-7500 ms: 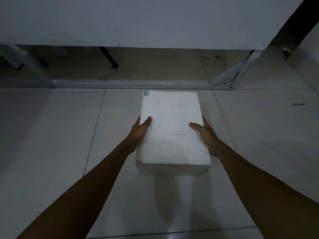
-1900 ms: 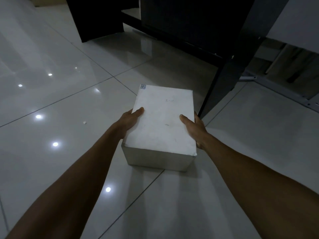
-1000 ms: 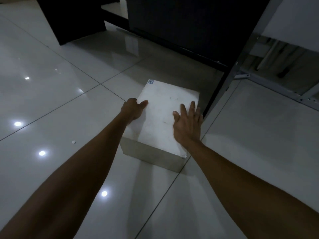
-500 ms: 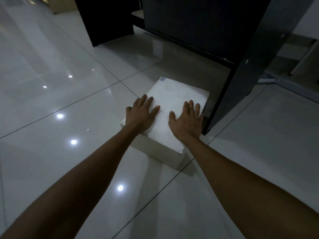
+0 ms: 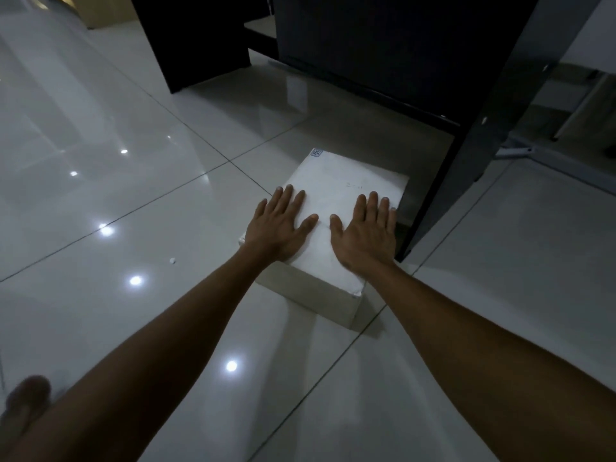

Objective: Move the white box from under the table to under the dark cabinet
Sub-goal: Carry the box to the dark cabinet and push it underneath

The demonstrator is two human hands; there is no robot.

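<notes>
We have the white box [image 5: 336, 225] down on the tiled floor [image 5: 140, 181], its far end just entering the gap under the dark cabinet [image 5: 383, 45] — most of it is not yet under. Our left hand [image 5: 283, 225] and right hand [image 5: 365, 233] lie flat, fingers spread, on its lid. Half a second ago the box sat slightly nearer us; earlier we gripped its sides.

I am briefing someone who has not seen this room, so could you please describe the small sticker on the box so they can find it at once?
Start at the dark cabinet, then look down to the white box on the tiled floor beside its side panel. Both hands lie flat on the lid; the sticker sits beyond them, at the far left corner, the lid's only bluish patch.
</notes>
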